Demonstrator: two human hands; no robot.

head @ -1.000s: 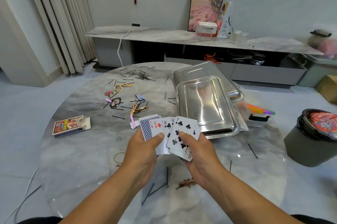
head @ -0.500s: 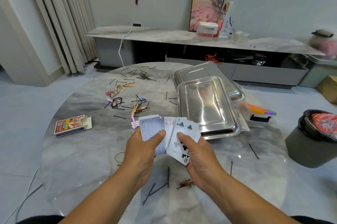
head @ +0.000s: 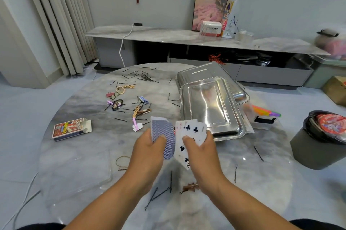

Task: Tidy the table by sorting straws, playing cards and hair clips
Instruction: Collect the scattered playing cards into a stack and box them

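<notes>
Above the middle of the round marble table (head: pixel 74 154), my left hand (head: pixel 148 151) grips a stack of playing cards showing blue backs (head: pixel 161 132). My right hand (head: pixel 202 149) holds several face-up playing cards (head: pixel 189 132), clubs on top. The open card box (head: pixel 70 128) lies at the left. Decorative hair clips (head: pixel 127 102) and black hair pins (head: pixel 144 78) are scattered over the far left. More pins (head: pixel 161 192) and a brown clip (head: pixel 191 186) lie under my wrists. Coloured straws (head: pixel 265 111) poke out behind the trays at the right.
Two stacked steel trays (head: pixel 211 106) lie upside down on the table's right half. A rubber band (head: pixel 121 161) lies left of my left hand. A dark bin (head: pixel 318 145) stands on the floor at the right. A low cabinet (head: pixel 187 42) runs along the far wall.
The fanned cards have been drawn apart: the blue-backed stack now sits in my left hand, the face-up cards closed up in my right.
</notes>
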